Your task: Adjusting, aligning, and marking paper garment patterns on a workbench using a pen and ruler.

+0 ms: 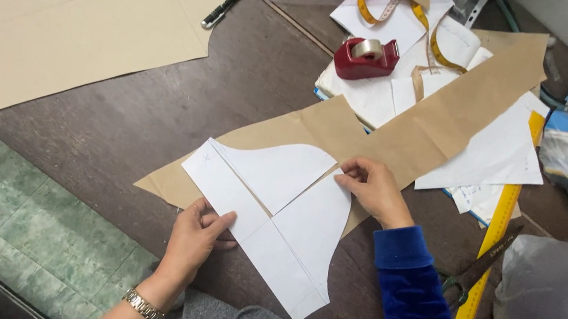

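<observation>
Head view, looking down on a dark brown desk [143, 110] strewn with paper: at the centre of the frame lies a white paper pattern piece [276, 218], curved at its upper edge and marked with straight pencil lines, resting on a crooked strip of brown kraft paper [422, 127] that runs from centre up toward the upper right. The left hand [197, 236], a metal watch [143, 306] on its wrist, presses flat on the lower left edge of the white piece — fingers spread on the paper, thumb alongside, not closed around anything. The right hand [373, 187], coming out of a blue velvet sleeve [412, 303], pinches the right edge of the white piece between curled fingertips and thumb. A large sheet of brown paper [59, 17] fills the upper left of the frame, with a black pen [229, 1] just off its right edge. At upper centre a red tape dispenser [366, 57] sits on a heap of white papers [382, 92], a yellow measuring tape [421, 23] looping behind it. Along the right side a yellow ruler [497, 226] lies slantwise — scissors [479, 272] cross it near the sleeve. Green marbled floor [10, 210] shows at lower left.
</observation>
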